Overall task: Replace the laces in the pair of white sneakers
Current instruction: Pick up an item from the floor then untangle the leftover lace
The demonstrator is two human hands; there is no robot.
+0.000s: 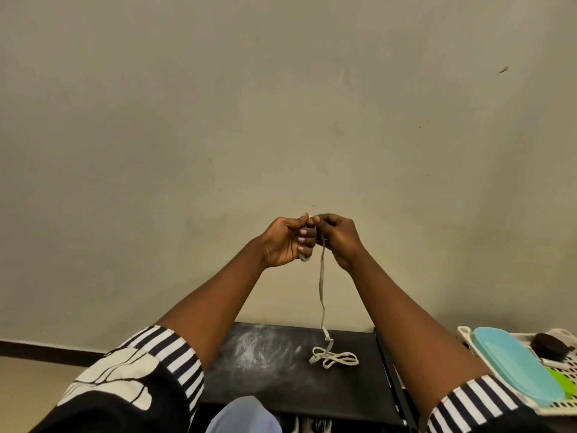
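A pale, flat lace (pixel 322 285) was held up in front of the person by both hands, raised well above a black table (pixel 249 389). Its upper part was pinched between the thumb and curled fingers of the left hand (pixel 285 240), where a short loop was seen hanging just under the fingers. The same lace was gripped just beside it by the closed fingertips of the right hand (pixel 338 235), the two hands touching at the knuckles. From the right hand the lace was let down in one long, slightly wavy strand to the table, where its lower end was left lying in several loose loops near the right side of the top. The black tabletop was marked with whitish, chalky scuffs (pixel 265 348) to the left of the loops.

Both forearms were bared, with black-and-white striped sleeves (pixel 175 360) pushed back near the elbows. A fold of pale blue cloth (pixel 243 415) was seen at the bottom edge, and white shapes (pixel 312 426) were partly caught under the table's near edge, too cut off to be identified.

A white perforated plastic basket (pixel 462 334) was set to the right of the table, with a turquoise lid (pixel 512 367), a bright green item (pixel 562 385) and a dark rounded object (pixel 551 346) lying in it. Most of the scene was filled by a plain beige wall (pixel 281 104), marked by a small dark fleck (pixel 503 69) at upper right and bordered at lower left by a dark skirting strip (pixel 46 346) above a tan floor (pixel 31 385).
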